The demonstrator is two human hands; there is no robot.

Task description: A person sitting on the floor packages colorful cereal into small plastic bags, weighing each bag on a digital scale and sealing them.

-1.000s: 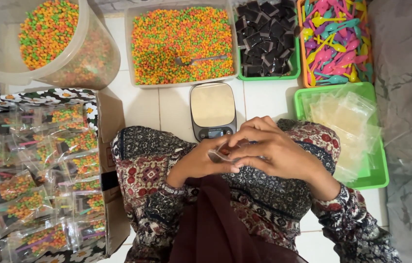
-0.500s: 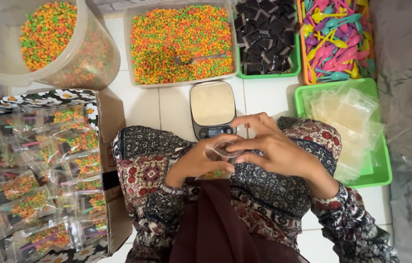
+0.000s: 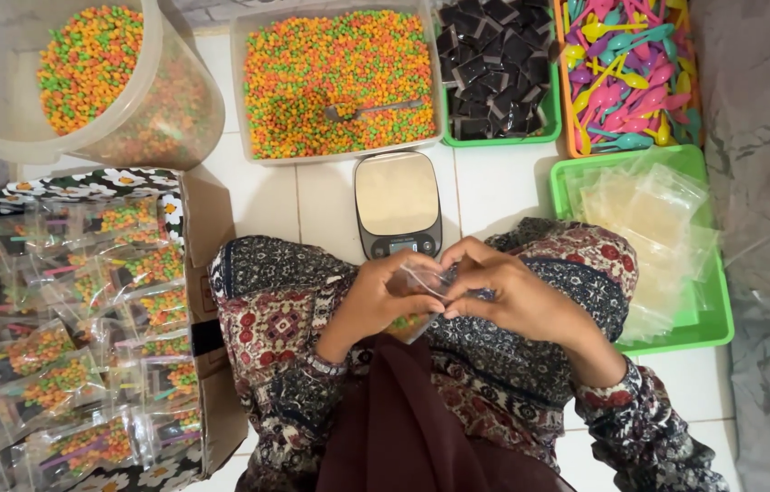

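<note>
- Head view, hands: the left hand [image 3: 376, 301] and the right hand [image 3: 517, 296] meet over the lap, just below the small kitchen scale [image 3: 397, 202]. Both grips are narrow, pinched on one small clear bag [image 3: 421, 290].
- Head view, bag position: the bag sits between the two hands, touching the fingertips of both. Its upper edge lies at the pinch; its filled lower end, showing orange and green pellets, hangs toward the lap below the left thumb.
- Head view, long axis: the bag runs roughly from upper right to lower left, tilted, not flat. The exact edge line is partly hidden by the fingers.
- Head view, nearer hand: both hands touch the bag; the left hand covers more of its body, the right hand holds the top edge.
- Head view, surroundings: a tray of pellets [image 3: 339, 82] with a metal spoon [image 3: 376, 109] lies beyond the scale. The green tray of empty bags [image 3: 717, 319] is just beside the right forearm. The box of filled bags [image 3: 75, 337] lies to the left, near the left elbow.
</note>
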